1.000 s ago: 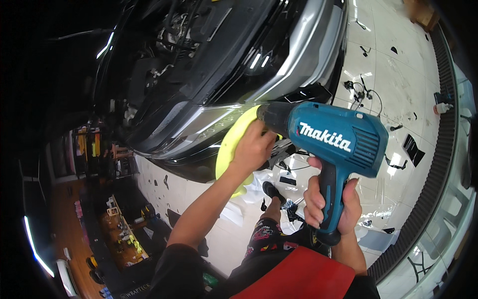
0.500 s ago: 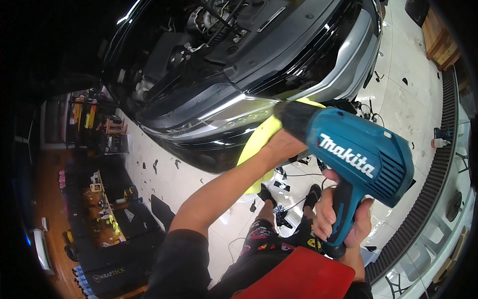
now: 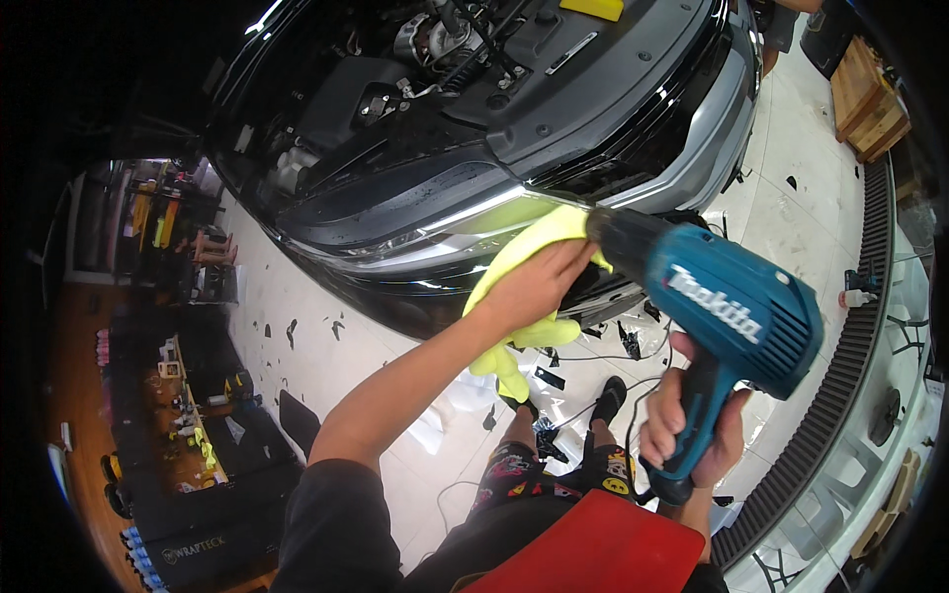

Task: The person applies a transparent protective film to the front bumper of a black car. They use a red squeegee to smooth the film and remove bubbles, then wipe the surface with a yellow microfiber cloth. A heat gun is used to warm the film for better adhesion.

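My right hand (image 3: 664,420) is wrapped round the grip of a teal and black heat gun (image 3: 736,306). Its dark nozzle points left, close to the fingers of my left hand (image 3: 529,289). That hand holds a bright yellow-green cloth (image 3: 524,242) against the car's front corner, by the headlight (image 3: 474,225). Part of the cloth hangs loose below the hand, and its fingertips are partly hidden behind the nozzle. The black car (image 3: 395,203) stands with its engine bay exposed.
Dark scraps and a cord (image 3: 593,405) lie on the pale tiled floor round my feet. A black workbench (image 3: 213,494) with tools stands at left. A floor grate (image 3: 830,435) curves along the right, near a wooden crate (image 3: 870,104). A yellow object (image 3: 593,8) rests on the engine cover.
My left hand and the cloth have shifted slightly left, with more cloth hanging below. The heat gun has moved a little right, and the view has shifted. A person's leg now shows at far right.
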Motion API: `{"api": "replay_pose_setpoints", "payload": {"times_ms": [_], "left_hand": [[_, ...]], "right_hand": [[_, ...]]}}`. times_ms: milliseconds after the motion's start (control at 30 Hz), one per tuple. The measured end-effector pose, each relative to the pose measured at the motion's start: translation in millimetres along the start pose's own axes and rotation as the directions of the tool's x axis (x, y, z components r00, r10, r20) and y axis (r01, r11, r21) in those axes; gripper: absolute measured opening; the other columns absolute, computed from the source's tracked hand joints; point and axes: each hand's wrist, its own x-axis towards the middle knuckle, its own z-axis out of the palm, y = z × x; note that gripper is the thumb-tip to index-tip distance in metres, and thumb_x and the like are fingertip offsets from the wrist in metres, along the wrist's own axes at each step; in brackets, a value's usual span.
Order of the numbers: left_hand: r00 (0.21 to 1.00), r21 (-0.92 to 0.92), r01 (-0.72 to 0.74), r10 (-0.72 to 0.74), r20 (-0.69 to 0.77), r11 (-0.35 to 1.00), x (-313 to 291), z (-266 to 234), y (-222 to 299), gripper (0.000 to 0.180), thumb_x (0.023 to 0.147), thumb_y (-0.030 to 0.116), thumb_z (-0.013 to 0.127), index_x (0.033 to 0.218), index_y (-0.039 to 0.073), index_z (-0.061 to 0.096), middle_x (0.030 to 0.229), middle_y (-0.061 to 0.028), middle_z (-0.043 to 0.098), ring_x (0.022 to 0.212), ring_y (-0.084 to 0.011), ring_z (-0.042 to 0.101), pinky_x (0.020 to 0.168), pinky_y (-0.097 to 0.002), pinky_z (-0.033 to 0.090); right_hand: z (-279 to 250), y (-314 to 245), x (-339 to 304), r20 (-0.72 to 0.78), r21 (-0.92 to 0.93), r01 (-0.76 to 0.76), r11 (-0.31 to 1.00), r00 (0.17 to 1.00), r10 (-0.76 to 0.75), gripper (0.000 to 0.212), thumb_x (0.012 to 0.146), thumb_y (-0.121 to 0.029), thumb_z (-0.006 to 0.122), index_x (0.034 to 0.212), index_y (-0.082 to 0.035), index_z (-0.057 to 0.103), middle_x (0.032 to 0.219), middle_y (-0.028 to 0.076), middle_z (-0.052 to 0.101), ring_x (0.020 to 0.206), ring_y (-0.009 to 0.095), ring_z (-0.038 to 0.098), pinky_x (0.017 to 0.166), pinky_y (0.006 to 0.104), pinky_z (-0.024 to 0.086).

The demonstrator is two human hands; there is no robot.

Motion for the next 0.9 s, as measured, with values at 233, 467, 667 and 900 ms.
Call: {"api": "replay_pose_setpoints", "payload": {"times_ms": [233, 467, 667, 900], "left_hand": [[0.998, 0.056, -0.024, 0.021, 0.054, 0.998, -9.0, -5.2, 4.1, 0.073, 0.082, 0.004, 0.059, 0.151, -0.008, 0.04, 0.145, -0.018, 0.049, 0.133, -0.0296, 0.05, 0.115, -0.0361, 0.04], [0.997, 0.029, -0.019, 0.017, 0.077, 0.999, -18.9, -1.1, 2.0, 0.071, 0.086, 0.006, 0.057, 0.154, -0.003, 0.037, 0.15, -0.0153, 0.047, 0.137, -0.027, 0.048, 0.118, -0.0356, 0.037], [0.999, -0.058, -0.012, 0.009, -0.053, 0.998, -15.5, -1.2, 5.5, 0.079, 0.078, -0.004, 0.059, 0.154, 0.004, 0.039, 0.144, -0.0156, 0.051, 0.129, -0.0311, 0.054, 0.11, -0.039, 0.045], [0.992, 0.241, 0.103, -0.083, -0.094, 0.965, 6.6, -28.0, 0.7, 0.085, 0.081, 0.0, 0.059, 0.161, 0.011, 0.031, 0.148, -0.0133, 0.05, 0.13, -0.03, 0.055, 0.106, -0.0402, 0.048]], "right_hand": [[38.9, 11.3, 48.0, -0.009, -0.317, -0.088, 0.944, 0.996, 0.09, 0.084, 0.105, -0.055, 0.05, 0.153, 0.012, 0.031, 0.079, 0.011, 0.052, 0.056, 0.014, 0.052, 0.045, 0.0272, 0.047], [61.4, 17.4, 53.2, -0.077, -0.414, -0.12, 0.902, 0.992, 0.096, 0.083, 0.105, -0.054, 0.05, 0.153, 0.011, 0.033, 0.08, 0.011, 0.053, 0.055, 0.013, 0.052, 0.045, 0.0269, 0.046], [52.9, 13.2, 51.2, -0.077, -0.298, -0.141, 0.944, 0.989, 0.123, 0.081, 0.105, -0.054, 0.05, 0.154, 0.008, 0.032, 0.081, 0.009, 0.051, 0.057, 0.014, 0.051, 0.047, 0.0272, 0.048], [18.8, -27.4, -23.1, -0.176, -0.241, 0.089, 0.966, 0.975, -0.134, 0.082, 0.103, -0.046, 0.056, 0.153, 0.013, 0.028, 0.076, 0.012, 0.051, 0.054, 0.018, 0.056, 0.043, 0.0304, 0.05]]}}
